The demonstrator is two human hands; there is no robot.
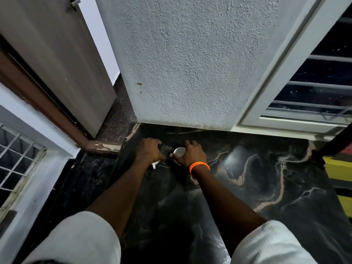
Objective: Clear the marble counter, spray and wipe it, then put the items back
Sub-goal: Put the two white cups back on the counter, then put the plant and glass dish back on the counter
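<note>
Black marble counter (pixel 257 178) with pale veins, filling the lower centre and right of the frame; rough white wall (pixel 190 63) rising behind it at upper centre. Brown door (pixel 57 54) standing at upper left, barred window (pixel 320 88) showing at upper right. Right hand (pixel 190 154) curling round a small round white object (pixel 179 151) at the counter's far edge; left hand (pixel 149 151) lying just beside, gripping a white item (pixel 154 165), partly hidden

We see open marble counter (pixel 257 178) to the right and toward us. Far edge blocked by the textured wall (pixel 190 63); window frame (pixel 285 77) closes the back right, door frame (pixel 47 111) the left. Both hands sit tight against the wall corner, little room beyond
</note>
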